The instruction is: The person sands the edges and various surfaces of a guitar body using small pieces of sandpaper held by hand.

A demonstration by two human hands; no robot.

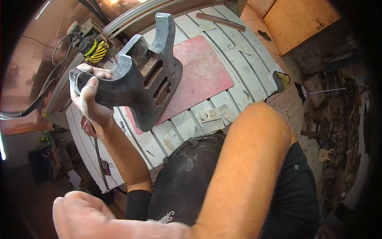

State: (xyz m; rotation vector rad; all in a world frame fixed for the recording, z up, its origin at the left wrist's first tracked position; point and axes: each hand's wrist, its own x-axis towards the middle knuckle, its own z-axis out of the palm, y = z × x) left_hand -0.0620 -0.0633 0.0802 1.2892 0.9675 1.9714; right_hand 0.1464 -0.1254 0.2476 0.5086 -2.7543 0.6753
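Note:
My left hand (pixel 92 94) grips one end of a dark grey electric guitar body (pixel 119 91), dusted pale along some edges, with rectangular cavities cut in its face. The body is tilted over a worn pink mat (pixel 205 69) on the white slatted bench (pixel 256 69). My right hand (pixel 93 215) is close to the camera at the lower left, dusty and slightly blurred, with its fingers curled; whatever they might hold is hidden. My right forearm crosses the lower middle of the view.
A black and yellow power tool (pixel 93 50) with cables and hoses stands at back left beside metal rails. Paper scraps (pixel 211 115) and a wooden strip (pixel 220 22) lie on the bench. At right are an orange cabinet (pixel 298 22), a stool (pixel 314 127), wood pieces and a pale guitar (pixel 326 154).

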